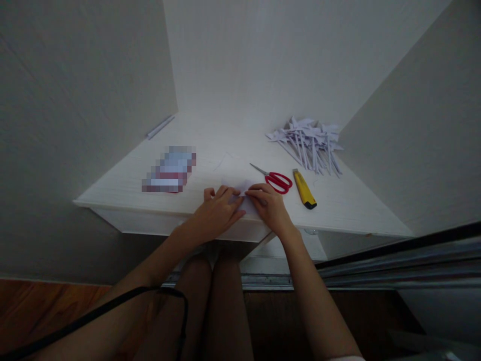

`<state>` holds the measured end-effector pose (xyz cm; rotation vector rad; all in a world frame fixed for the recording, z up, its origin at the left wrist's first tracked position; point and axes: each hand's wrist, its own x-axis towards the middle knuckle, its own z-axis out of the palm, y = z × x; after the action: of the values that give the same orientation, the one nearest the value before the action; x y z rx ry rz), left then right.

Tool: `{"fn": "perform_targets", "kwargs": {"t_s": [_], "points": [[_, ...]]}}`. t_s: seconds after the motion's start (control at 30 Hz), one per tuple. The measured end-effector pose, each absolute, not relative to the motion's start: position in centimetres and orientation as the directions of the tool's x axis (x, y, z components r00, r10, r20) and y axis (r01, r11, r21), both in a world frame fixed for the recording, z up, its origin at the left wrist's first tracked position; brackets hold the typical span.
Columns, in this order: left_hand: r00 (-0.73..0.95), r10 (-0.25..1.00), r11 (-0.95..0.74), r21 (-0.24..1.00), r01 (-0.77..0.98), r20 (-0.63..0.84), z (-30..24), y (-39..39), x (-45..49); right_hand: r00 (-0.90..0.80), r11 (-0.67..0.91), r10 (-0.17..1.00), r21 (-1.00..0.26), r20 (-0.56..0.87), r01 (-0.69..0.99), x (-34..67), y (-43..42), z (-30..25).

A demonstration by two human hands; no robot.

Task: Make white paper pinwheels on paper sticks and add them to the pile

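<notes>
At desk edge (150, 213): white paper (245, 196) pressed flat under left hand (218, 213), right hand (268, 205).

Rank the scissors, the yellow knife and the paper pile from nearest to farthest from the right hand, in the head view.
1. Scissors: just beyond the right hand, slightly to its right.
2. Knife: further right on the table.
3. Paper pile: far right, at the back.

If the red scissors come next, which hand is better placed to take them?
Probably the right hand: it lies right beside the scissors, while the left hand rests on the far side of the paper and would have to cross over.
</notes>
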<state>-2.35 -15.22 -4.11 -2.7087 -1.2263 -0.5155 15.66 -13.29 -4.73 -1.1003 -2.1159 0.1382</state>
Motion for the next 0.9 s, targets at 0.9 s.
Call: {"fn": "perform_targets", "kwargs": {"t_s": [0.9], "points": [[0.602, 0.722, -0.649, 0.033, 0.760, 0.342, -4.22, -15.08, -2.25, -0.423, 0.623, 0.756, -0.353, 0.499, 0.698, 15.47, -13.14, -4.94]]}}
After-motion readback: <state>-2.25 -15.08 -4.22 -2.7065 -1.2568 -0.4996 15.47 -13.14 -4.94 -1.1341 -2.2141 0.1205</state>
